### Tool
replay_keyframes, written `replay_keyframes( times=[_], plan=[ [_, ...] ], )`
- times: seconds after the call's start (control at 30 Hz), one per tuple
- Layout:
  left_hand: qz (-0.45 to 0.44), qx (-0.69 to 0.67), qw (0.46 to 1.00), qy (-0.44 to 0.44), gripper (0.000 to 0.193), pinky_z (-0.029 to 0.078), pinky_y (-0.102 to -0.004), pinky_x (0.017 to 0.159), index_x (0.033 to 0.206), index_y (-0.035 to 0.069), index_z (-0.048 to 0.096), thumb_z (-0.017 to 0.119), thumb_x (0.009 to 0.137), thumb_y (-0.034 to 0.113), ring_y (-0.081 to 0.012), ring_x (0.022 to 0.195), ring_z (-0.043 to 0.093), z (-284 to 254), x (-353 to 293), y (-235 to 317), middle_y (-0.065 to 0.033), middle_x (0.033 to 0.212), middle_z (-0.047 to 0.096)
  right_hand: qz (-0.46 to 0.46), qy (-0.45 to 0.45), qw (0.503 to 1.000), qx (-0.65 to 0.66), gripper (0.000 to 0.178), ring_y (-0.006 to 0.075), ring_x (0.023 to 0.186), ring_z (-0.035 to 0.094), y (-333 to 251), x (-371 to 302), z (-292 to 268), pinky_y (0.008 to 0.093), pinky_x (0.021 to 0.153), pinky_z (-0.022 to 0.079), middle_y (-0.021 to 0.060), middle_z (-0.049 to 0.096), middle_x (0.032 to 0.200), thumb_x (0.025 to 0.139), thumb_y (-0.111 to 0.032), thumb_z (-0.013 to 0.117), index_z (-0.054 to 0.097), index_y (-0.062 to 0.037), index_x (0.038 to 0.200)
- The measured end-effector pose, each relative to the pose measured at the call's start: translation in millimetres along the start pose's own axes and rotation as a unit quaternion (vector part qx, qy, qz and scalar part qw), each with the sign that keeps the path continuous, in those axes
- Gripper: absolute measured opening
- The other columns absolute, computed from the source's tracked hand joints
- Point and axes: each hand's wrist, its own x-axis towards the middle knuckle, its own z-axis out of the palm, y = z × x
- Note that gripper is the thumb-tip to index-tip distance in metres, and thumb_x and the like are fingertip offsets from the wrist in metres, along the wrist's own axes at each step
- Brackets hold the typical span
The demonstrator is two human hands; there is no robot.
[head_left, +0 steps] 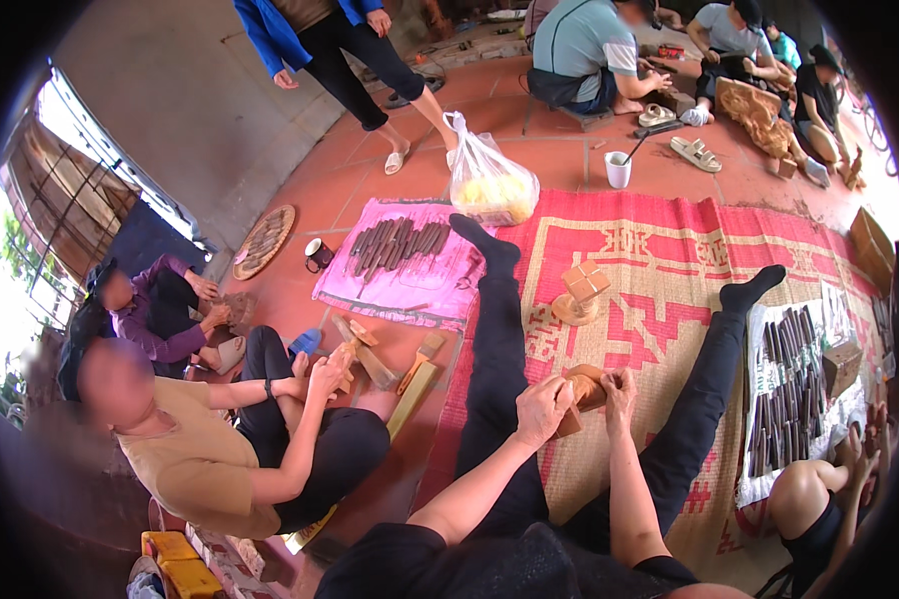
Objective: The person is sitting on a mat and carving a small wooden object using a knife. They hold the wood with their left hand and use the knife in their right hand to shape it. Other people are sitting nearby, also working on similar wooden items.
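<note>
Between my outstretched legs, both hands work at a brown wooden piece (587, 385) with a curved top; what form it has I cannot fully see. My left hand (543, 411) is closed on its left side, and a flat brown part (569, 422) shows under the fingers. At the right edge of the piece, my right hand (621, 401) is closed in a pinch; anything small in its fingertips is hidden. Farther ahead on the mat sit a light wooden block (585, 282) and a round wooden piece (573, 310), close together.
The red and tan woven mat (659, 270) lies under my legs. Dark sticks cover a pink cloth (449, 290) and a white sheet (744, 469). A plastic bag (491, 185) stands beyond my left foot. A seated person (210, 439) works wood close at my left.
</note>
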Motion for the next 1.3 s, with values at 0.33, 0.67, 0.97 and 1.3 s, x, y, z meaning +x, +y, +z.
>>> replay_keyframes(
  times=[0.33,0.67,0.97,1.3],
  plan=[
    [0.041,-0.003,0.999,-0.03,0.022,0.049,-0.0366,0.057,0.077,0.005,0.062,0.057,0.092,0.02,-0.0293,0.064,0.061,7,0,16,-0.0102,0.073,0.059,-0.07,0.095,0.988,-0.101,0.017,0.0117,0.068,0.051,40,34,-19,0.0276,0.062,0.043,0.0004,0.054,0.071,0.082,-0.005,0.069,0.053,-0.0041,0.077],
    [0.019,0.002,0.999,-0.035,0.023,0.05,-0.0365,0.057,0.077,0.005,0.062,0.058,0.092,0.023,-0.0284,0.062,0.062,5,0,8,-0.0091,0.073,0.061,-0.003,-0.043,0.998,-0.038,0.01,0.0096,0.072,0.052,2,10,-15,0.0263,0.069,0.043,0.0,0.058,0.075,0.081,-0.008,0.069,0.06,-0.0049,0.081],
    [0.051,0.021,0.998,-0.03,0.023,0.05,-0.0362,0.056,0.076,0.005,0.062,0.058,0.091,0.022,-0.0271,0.063,0.062,6,0,14,-0.0084,0.071,0.06,0.02,0.064,0.993,-0.096,0.012,0.0102,0.065,0.048,26,45,-21,0.0283,0.063,0.042,-0.0017,0.051,0.068,0.08,-0.003,0.067,0.056,-0.0056,0.077],
    [0.008,0.019,0.999,-0.028,0.024,0.051,-0.0369,0.058,0.075,0.007,0.06,0.058,0.092,0.023,-0.0284,0.064,0.063,6,-3,5,-0.0083,0.075,0.062,0.012,0.015,0.975,-0.222,0.018,0.0265,0.071,0.059,7,15,-5,0.0375,0.068,0.046,0.0129,0.063,0.075,0.08,-0.012,0.072,0.055,-0.0034,0.082]
  ],
)
